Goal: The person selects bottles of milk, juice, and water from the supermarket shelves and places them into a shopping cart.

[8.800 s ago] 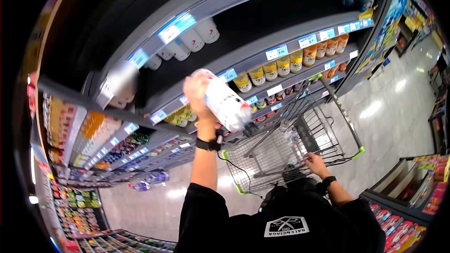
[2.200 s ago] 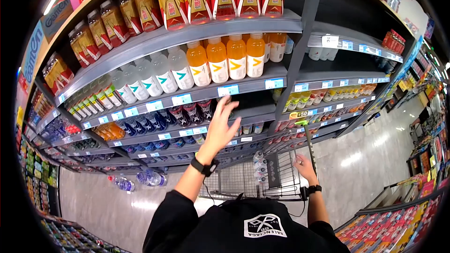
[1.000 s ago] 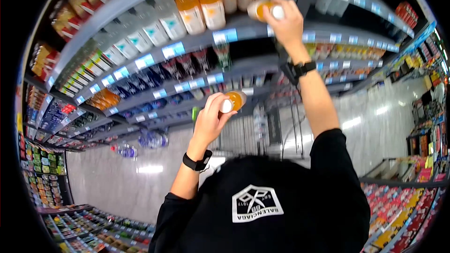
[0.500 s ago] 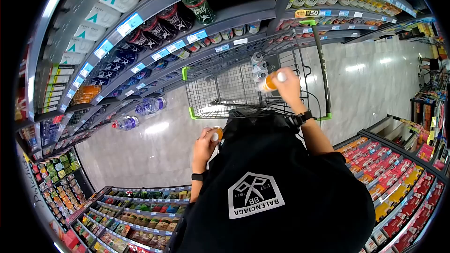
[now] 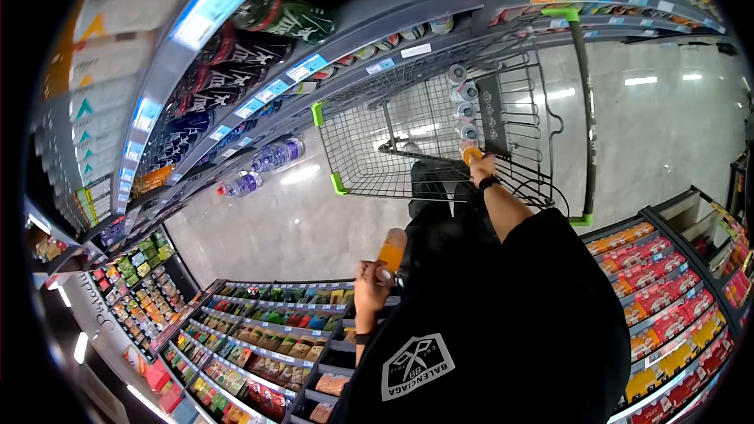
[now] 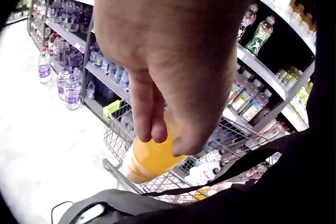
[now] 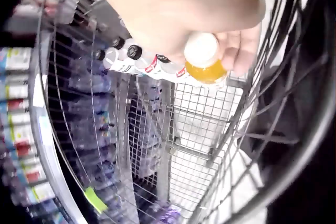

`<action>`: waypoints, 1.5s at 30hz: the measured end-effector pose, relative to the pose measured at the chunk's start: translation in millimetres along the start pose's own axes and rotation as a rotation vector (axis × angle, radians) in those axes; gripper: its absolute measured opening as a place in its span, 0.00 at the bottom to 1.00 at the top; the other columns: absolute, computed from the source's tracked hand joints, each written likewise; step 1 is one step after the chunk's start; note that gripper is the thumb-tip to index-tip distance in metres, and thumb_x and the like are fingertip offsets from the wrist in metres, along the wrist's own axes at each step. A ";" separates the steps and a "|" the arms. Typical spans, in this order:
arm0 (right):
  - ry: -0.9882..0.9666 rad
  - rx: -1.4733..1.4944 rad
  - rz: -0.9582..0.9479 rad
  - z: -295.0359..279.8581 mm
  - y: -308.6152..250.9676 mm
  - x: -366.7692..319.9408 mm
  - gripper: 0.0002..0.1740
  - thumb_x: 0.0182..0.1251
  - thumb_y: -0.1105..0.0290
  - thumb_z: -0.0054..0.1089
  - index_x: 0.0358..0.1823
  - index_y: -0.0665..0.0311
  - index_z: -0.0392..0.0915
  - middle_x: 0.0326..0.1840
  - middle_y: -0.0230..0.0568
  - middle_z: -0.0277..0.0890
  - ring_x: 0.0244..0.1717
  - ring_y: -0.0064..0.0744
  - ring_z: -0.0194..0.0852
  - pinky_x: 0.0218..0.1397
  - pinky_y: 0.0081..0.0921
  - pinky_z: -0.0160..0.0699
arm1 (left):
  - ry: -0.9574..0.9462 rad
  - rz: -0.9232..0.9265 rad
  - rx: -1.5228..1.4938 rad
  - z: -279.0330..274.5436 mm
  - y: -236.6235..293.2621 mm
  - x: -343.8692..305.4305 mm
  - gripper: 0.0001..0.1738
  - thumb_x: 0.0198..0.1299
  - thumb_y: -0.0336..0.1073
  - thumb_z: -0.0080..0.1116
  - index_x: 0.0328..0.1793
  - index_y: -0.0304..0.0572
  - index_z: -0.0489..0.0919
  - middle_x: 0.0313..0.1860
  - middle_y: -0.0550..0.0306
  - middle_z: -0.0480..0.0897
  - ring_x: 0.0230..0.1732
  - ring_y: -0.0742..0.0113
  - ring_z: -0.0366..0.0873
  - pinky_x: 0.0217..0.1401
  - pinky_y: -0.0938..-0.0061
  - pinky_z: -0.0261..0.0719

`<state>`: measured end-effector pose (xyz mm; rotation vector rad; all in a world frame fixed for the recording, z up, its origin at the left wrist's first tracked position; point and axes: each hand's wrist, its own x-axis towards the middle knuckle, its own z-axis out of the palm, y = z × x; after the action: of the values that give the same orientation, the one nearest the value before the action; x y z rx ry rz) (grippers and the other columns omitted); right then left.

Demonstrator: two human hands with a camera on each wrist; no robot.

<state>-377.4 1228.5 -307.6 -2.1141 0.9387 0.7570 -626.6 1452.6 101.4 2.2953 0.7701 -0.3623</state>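
Low in the cart, my right hand (image 5: 482,169) grips an orange drink bottle (image 5: 471,154) by its neck end; its white cap (image 7: 201,48) shows in the right wrist view. White bottles with dark caps (image 5: 465,93) lie in a row beside it in the wire shopping cart (image 5: 361,153). Out by my body, away from the cart, my left hand (image 5: 372,289) holds a second orange drink bottle (image 5: 393,250) round its cap end, the base pointing away. Fingers and thumb close on that bottle in the left wrist view, hiding its cap.
Shelves of bottled drinks (image 5: 275,90) run along the cart's far side. Large water bottles (image 5: 276,155) stand on the floor (image 5: 259,232) left of the cart. Shelves of packaged goods (image 5: 267,338) lie behind me. The cart's handle (image 5: 582,118) is at its right end.
A white bottle was in my left hand earlier. Both hands then took orange drink bottles at the shelf. My right hand has since lowered its bottle into the cart; the left dropped to my side.
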 end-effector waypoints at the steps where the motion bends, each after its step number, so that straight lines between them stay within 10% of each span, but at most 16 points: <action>1: -0.080 0.237 0.142 -8.3 -13.1 -10.4 0.33 0.67 0.53 0.71 0.61 0.66 0.65 0.43 0.59 0.83 0.34 0.55 0.87 0.24 0.50 0.86 | 0.001 -0.013 0.022 4.9 8.4 -3.5 0.23 0.47 0.26 0.77 0.51 0.39 0.84 0.46 0.46 0.80 0.45 0.44 0.85 0.46 0.60 0.87; 4: -0.173 0.327 0.204 1.7 -25.3 5.1 0.25 0.72 0.53 0.67 0.57 0.59 0.67 0.30 0.42 0.75 0.20 0.32 0.74 0.20 0.35 0.76 | -0.017 -0.082 -0.020 18.1 22.1 -18.9 0.20 0.48 0.25 0.77 0.49 0.35 0.84 0.46 0.47 0.80 0.45 0.48 0.85 0.45 0.63 0.88; 9: -0.064 0.353 0.143 17.8 -24.2 32.5 0.13 0.71 0.70 0.60 0.53 0.63 0.71 0.37 0.41 0.77 0.23 0.33 0.78 0.23 0.34 0.81 | -0.018 -0.180 -0.108 42.0 26.1 -36.7 0.21 0.49 0.26 0.76 0.51 0.40 0.85 0.45 0.47 0.80 0.42 0.47 0.86 0.45 0.62 0.89; 11: 0.121 0.473 -0.167 24.2 -31.9 47.4 0.25 0.62 0.66 0.70 0.59 0.67 0.76 0.44 0.54 0.86 0.40 0.51 0.88 0.37 0.34 0.85 | -0.008 -0.161 -0.130 43.1 33.8 -28.7 0.21 0.49 0.24 0.76 0.52 0.39 0.84 0.45 0.49 0.79 0.42 0.51 0.86 0.42 0.66 0.91; 16: 0.063 0.756 -0.783 -210.4 -208.2 -84.6 0.12 0.66 0.76 0.63 0.51 0.66 0.82 0.43 0.47 0.85 0.40 0.44 0.84 0.45 0.38 0.82 | -0.050 -0.056 -0.190 40.2 38.9 16.5 0.22 0.50 0.23 0.77 0.52 0.38 0.84 0.47 0.51 0.78 0.41 0.57 0.86 0.41 0.69 0.93; 18: 0.747 0.251 -1.337 -295.2 -241.2 -80.6 0.15 0.67 0.72 0.65 0.54 0.65 0.81 0.45 0.50 0.85 0.40 0.48 0.83 0.46 0.39 0.82 | -0.095 0.014 -0.145 36.0 49.4 48.5 0.22 0.49 0.23 0.77 0.51 0.38 0.84 0.46 0.51 0.78 0.40 0.58 0.86 0.41 0.69 0.93; 21: 1.102 -0.036 -1.228 -366.4 -268.3 -60.6 0.22 0.67 0.66 0.66 0.61 0.64 0.77 0.49 0.55 0.84 0.46 0.55 0.83 0.49 0.45 0.82 | -0.061 0.185 -0.076 41.4 55.6 98.8 0.20 0.47 0.27 0.79 0.48 0.40 0.85 0.43 0.50 0.80 0.39 0.53 0.85 0.40 0.65 0.89; 23: 0.491 0.010 -0.806 -371.3 -243.6 0.1 0.25 0.66 0.63 0.66 0.61 0.64 0.73 0.47 0.59 0.84 0.48 0.61 0.84 0.52 0.51 0.81 | -0.057 0.163 -0.026 47.7 64.1 134.0 0.19 0.45 0.30 0.78 0.45 0.42 0.86 0.40 0.49 0.81 0.43 0.45 0.82 0.48 0.57 0.82; 30: -0.064 0.096 -0.432 -403.6 -269.4 -8.0 0.16 0.66 0.69 0.60 0.53 0.64 0.72 0.40 0.67 0.83 0.45 0.70 0.82 0.49 0.57 0.80 | -0.025 0.379 -0.017 113.7 79.7 297.2 0.19 0.43 0.31 0.80 0.43 0.41 0.85 0.40 0.48 0.85 0.44 0.48 0.83 0.51 0.58 0.83; 32: 0.242 -0.085 -0.677 -385.9 -251.3 16.7 0.13 0.65 0.71 0.56 0.50 0.66 0.74 0.41 0.67 0.82 0.46 0.70 0.81 0.51 0.58 0.79 | -0.047 0.312 -0.055 154.2 58.6 354.6 0.21 0.41 0.30 0.82 0.42 0.40 0.85 0.40 0.49 0.86 0.41 0.55 0.86 0.45 0.61 0.85; 38: 0.210 -0.061 -0.579 -388.0 -256.8 2.6 0.12 0.66 0.70 0.55 0.49 0.64 0.74 0.40 0.64 0.82 0.45 0.69 0.80 0.50 0.57 0.78 | -0.120 -0.088 -0.499 240.1 56.9 473.0 0.24 0.39 0.28 0.85 0.44 0.39 0.84 0.38 0.51 0.89 0.31 0.64 0.86 0.33 0.69 0.86; 44: 0.242 -0.084 -0.562 -389.1 -256.8 7.7 0.13 0.67 0.67 0.62 0.48 0.66 0.74 0.33 0.61 0.81 0.38 0.66 0.80 0.43 0.53 0.78 | -0.020 -0.109 -0.604 297.2 60.1 543.8 0.27 0.47 0.27 0.80 0.55 0.35 0.84 0.42 0.52 0.88 0.36 0.64 0.86 0.37 0.71 0.87; 45: 0.232 -0.096 -0.555 -389.8 -256.8 9.1 0.16 0.66 0.63 0.65 0.47 0.67 0.74 0.32 0.59 0.81 0.35 0.63 0.81 0.41 0.51 0.78 | -0.111 -0.216 -0.659 297.7 62.9 548.5 0.32 0.51 0.26 0.78 0.65 0.34 0.81 0.53 0.49 0.88 0.48 0.60 0.87 0.51 0.69 0.87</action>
<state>-81.4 1050.5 6.4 -2.4211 0.3870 0.2819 -169.8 1446.6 -328.4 1.5721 0.9196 -0.2750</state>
